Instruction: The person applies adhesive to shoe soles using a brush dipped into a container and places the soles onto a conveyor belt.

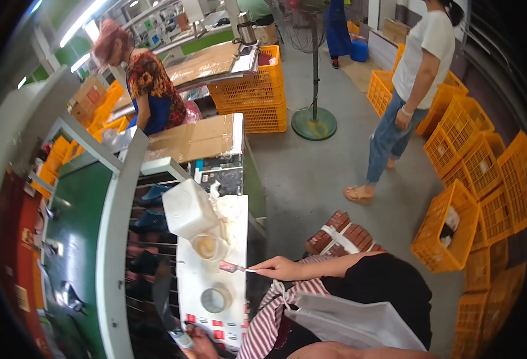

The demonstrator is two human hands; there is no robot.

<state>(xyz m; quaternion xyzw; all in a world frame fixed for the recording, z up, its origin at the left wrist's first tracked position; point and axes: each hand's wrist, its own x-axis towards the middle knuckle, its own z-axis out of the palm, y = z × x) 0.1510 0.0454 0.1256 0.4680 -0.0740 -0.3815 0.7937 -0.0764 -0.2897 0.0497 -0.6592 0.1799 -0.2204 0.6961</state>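
Closest to the lens is a white folded sheet-like thing (350,320) over the lap, no idea what exactly. Right hand (278,268) has its fingers pinched shut on a thin brush (232,267), reddish flat head pointing left of the fingertips. Left hand (203,346) is partly cut off by the bottom edge, but its fingers look closed on the lower end of a dark strip (163,299), which curves up and away from them, kinda glossy. Progress-wise, I'd say mid-job: brush is out of the cup (207,245) of tan stuff up-left of the right fingertips, and not touching the strip. Can't tell whether any of the strip's coated, so what's left is anyone's guess.
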